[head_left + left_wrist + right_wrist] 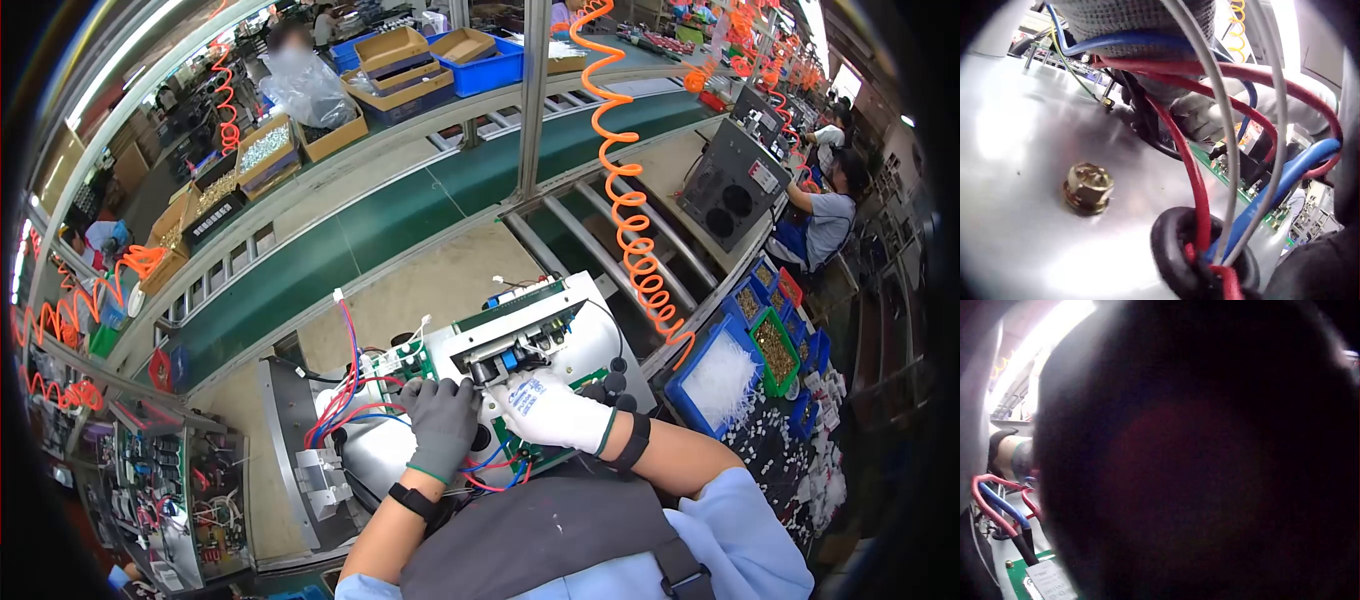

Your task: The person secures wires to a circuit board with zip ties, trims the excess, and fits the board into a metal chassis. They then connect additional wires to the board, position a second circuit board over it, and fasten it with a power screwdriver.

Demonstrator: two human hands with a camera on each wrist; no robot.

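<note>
A metal-cased assembly (400, 462) with circuit boards lies in front of the person. The left hand (442, 420), in a grey glove, is over its middle, beside red and blue wires (348, 398). Close on its right is the white-gloved right hand (555, 408), by the opening with black and blue parts (510, 358). In the left wrist view the grey glove (1141, 37) is above a black cable (1141, 119), with bent white-gloved fingers (1200, 119) behind; what either hand's fingertips hold is hidden. Wires pass through a black grommet (1175, 250). The right wrist view is mostly dark.
A green conveyor (390, 230) and metal rollers (560, 250) run behind the assembly. An orange coiled hose (630, 220) hangs at the right. Blue bins (690, 385) of small parts stand at the right, cardboard boxes (330, 140) beyond the conveyor. A finished-looking open unit (165, 500) stands at lower left.
</note>
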